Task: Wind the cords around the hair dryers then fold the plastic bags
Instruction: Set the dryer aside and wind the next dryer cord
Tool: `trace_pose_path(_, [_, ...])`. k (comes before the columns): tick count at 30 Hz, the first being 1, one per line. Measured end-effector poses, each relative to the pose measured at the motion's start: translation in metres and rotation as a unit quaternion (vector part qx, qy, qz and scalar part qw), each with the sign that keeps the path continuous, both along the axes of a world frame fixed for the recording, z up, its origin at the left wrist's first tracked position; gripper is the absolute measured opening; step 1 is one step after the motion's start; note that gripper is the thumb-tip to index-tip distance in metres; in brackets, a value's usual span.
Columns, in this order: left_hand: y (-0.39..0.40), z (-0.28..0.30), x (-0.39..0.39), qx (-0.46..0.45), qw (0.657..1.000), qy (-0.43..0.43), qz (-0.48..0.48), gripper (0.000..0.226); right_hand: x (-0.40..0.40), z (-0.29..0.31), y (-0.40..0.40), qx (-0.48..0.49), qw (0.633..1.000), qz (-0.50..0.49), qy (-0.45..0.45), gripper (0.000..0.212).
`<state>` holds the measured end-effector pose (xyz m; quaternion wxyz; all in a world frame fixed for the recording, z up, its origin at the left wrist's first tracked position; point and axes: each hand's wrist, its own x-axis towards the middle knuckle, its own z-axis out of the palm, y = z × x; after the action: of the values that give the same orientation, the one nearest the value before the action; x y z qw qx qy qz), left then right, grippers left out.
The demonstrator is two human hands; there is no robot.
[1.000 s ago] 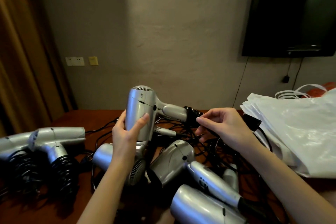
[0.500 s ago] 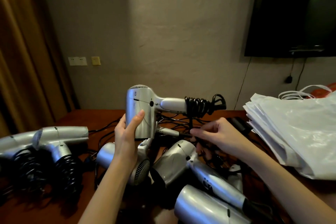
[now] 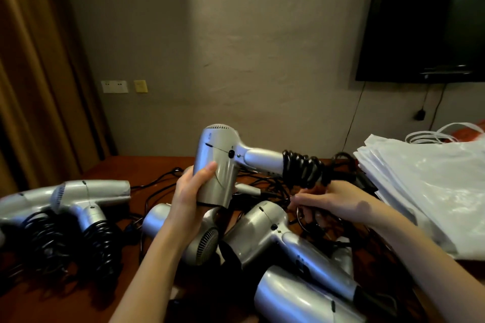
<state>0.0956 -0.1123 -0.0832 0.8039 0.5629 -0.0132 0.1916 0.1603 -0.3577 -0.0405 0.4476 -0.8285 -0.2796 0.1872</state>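
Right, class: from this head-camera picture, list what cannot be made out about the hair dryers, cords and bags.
- Lifted silver hair dryer: the plug of its black cord is lost in the tangle.
- Right hand: motion blur hides its grip.
- White plastic bags: cut by the right edge, uncountable.
- Leftmost wound dryer: cut by the left edge.

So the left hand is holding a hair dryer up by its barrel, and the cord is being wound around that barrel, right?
Not quite. The left hand does hold the hair dryer up by its barrel, but the head view shows the black cord coiled around the handle, not the barrel. The right hand works the cord just below it.
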Motion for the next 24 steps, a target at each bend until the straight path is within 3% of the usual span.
trace_pose_path(1, [0.000,-0.001,0.000,0.011,1.000,-0.003,-0.002,0.073,0.000,-0.004,-0.002,-0.026,0.999,-0.025,-0.002,0.032])
trace_pose_path(3, [0.002,-0.002,0.001,0.046,0.999,-0.005,0.001,0.059,0.009,-0.013,-0.004,-0.097,0.990,-0.047,-0.093,0.038])
trace_pose_path(6, [0.001,0.000,-0.002,0.089,0.996,-0.013,0.001,0.047,0.031,-0.014,-0.002,-0.173,0.969,-0.088,-0.156,0.026])
trace_pose_path(9, [0.000,0.000,-0.002,0.115,0.993,-0.016,0.003,0.056,0.038,-0.008,-0.008,-0.126,0.985,-0.077,-0.092,0.050])
trace_pose_path(11, [0.001,-0.001,-0.002,0.132,0.991,-0.020,0.002,0.055,0.032,0.002,-0.015,-0.067,0.995,-0.003,-0.075,0.027])
trace_pose_path(14, [0.002,-0.002,-0.002,0.172,0.985,-0.021,0.003,0.052,0.022,0.009,-0.024,-0.017,0.998,0.042,-0.049,0.018])
trace_pose_path(17, [-0.004,0.000,-0.004,0.230,0.972,-0.035,0.034,0.055,0.022,0.010,-0.020,-0.055,0.981,0.001,-0.188,0.018])
trace_pose_path(19, [-0.009,0.003,-0.005,0.260,0.964,-0.037,0.049,0.053,0.017,0.007,-0.013,-0.106,0.936,-0.061,-0.330,0.024])
trace_pose_path(21, [-0.012,0.004,-0.006,0.277,0.958,-0.042,0.062,0.049,0.005,0.006,-0.004,-0.127,0.890,-0.131,-0.419,0.031])
trace_pose_path(22, [-0.014,0.004,-0.006,0.283,0.956,-0.047,0.068,0.050,-0.001,0.009,0.000,-0.122,0.879,-0.153,-0.434,0.034])
trace_pose_path(24, [-0.016,0.003,-0.006,0.294,0.951,-0.055,0.082,0.055,-0.005,0.011,0.002,-0.109,0.901,-0.146,-0.393,0.037])
